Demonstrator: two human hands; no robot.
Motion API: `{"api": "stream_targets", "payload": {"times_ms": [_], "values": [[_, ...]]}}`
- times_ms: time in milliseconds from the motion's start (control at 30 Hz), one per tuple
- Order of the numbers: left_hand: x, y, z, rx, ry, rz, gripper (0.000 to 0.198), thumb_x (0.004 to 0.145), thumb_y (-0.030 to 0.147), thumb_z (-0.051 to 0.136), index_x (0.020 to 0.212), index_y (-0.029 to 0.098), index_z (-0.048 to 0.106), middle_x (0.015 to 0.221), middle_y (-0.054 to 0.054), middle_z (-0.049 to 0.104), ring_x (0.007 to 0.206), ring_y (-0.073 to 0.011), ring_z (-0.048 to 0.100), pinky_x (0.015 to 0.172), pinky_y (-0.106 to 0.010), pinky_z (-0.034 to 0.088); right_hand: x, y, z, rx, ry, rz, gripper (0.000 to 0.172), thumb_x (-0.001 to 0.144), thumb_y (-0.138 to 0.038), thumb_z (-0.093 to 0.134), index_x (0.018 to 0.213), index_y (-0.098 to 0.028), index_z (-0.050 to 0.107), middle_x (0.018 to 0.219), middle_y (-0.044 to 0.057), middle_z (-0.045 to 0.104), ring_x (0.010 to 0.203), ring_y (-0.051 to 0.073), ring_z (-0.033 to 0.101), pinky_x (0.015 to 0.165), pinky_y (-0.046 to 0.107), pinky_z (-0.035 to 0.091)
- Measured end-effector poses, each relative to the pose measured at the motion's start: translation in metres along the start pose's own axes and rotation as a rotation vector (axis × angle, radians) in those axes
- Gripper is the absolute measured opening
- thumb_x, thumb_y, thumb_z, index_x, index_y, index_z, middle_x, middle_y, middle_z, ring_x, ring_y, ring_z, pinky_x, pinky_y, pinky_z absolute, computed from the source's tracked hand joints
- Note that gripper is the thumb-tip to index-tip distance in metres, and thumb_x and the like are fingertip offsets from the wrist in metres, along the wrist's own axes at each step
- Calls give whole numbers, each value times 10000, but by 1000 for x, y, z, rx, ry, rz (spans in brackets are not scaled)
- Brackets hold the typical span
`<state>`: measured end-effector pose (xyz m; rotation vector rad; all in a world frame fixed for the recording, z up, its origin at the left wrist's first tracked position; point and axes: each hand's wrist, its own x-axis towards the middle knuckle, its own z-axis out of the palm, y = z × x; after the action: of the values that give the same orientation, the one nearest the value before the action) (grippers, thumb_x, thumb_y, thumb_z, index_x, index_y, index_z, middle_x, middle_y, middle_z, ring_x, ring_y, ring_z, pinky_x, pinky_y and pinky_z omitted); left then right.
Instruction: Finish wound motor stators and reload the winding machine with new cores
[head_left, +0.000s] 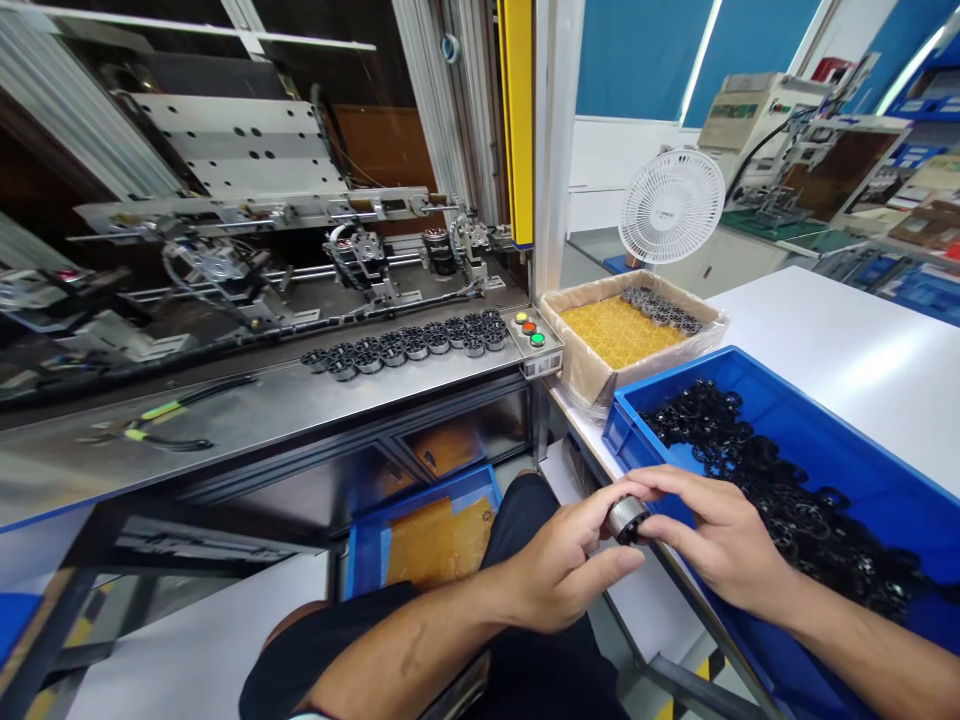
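Observation:
Both my hands meet over the near corner of a blue bin (757, 372), pinching one small round metal part (626, 519) with a black ring on it. My left hand (559, 570) grips it from the left with thumb and fingers closed. My right hand (720, 545) closes on it from the right, fingers curled over its top. The bin holds a heap of black plastic rings (780, 480). A row of several grey round parts (409, 343) lies on the steel machine bed (247, 410) to the left.
A cardboard box (592, 375) with a yellow tray and several grey parts sits behind the bin. A button panel (531, 333), a white fan (670, 207), pliers (161, 420) on the steel bed, and a blue crate (427, 535) on the floor are nearby.

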<state>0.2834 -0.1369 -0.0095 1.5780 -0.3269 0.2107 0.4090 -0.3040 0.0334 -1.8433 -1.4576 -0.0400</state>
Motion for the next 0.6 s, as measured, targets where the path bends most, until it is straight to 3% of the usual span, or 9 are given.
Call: {"api": "stream_targets", "payload": {"times_ms": [100,200,300,400,500,600], "values": [[0,3,2,45,17,11,439,1005,354,472,1388,141,476,1214,-147,653,1143,-230,632,1042,-367,485,-3,0,5,-25,38,-3,227,917,-274,662,1136,-216,667,1046,24,768,911,124,738,845,173,577],[2,10,-18,220,38,49,420,1009,302,458,1406,170,483,1306,-150,609,1230,-225,590,1085,-375,462,-6,5,4,-111,67,-18,304,902,-331,682,1181,-213,657,1096,44,759,961,161,738,891,228,588],[8,16,-74,699,255,24,419,978,285,513,1379,165,536,1280,-152,603,1203,-228,594,1057,-385,485,-4,15,0,-229,137,-55,371,896,-362,686,1232,-212,636,1154,71,736,1013,208,726,958,315,581],[17,12,-149,1246,496,-191,340,954,238,550,1272,151,635,1239,-135,675,1164,-230,641,1060,-375,491,-2,23,-1,-305,188,-178,386,902,-287,683,1274,-211,615,1165,72,723,1023,212,716,1001,342,553],[25,-2,-208,1367,547,-307,260,894,169,619,1138,151,709,1188,-130,732,1131,-265,683,1057,-401,503,-2,29,-1,-349,161,-283,424,905,-270,681,1314,-190,598,1167,69,714,1021,202,706,1007,327,532],[28,-16,-236,1413,498,-349,243,888,160,618,1104,180,726,1206,-110,738,1145,-259,687,1041,-395,519,-8,41,-5,-369,104,-281,459,893,-290,695,1332,-198,597,1199,57,705,1050,208,693,1049,335,500]]}}
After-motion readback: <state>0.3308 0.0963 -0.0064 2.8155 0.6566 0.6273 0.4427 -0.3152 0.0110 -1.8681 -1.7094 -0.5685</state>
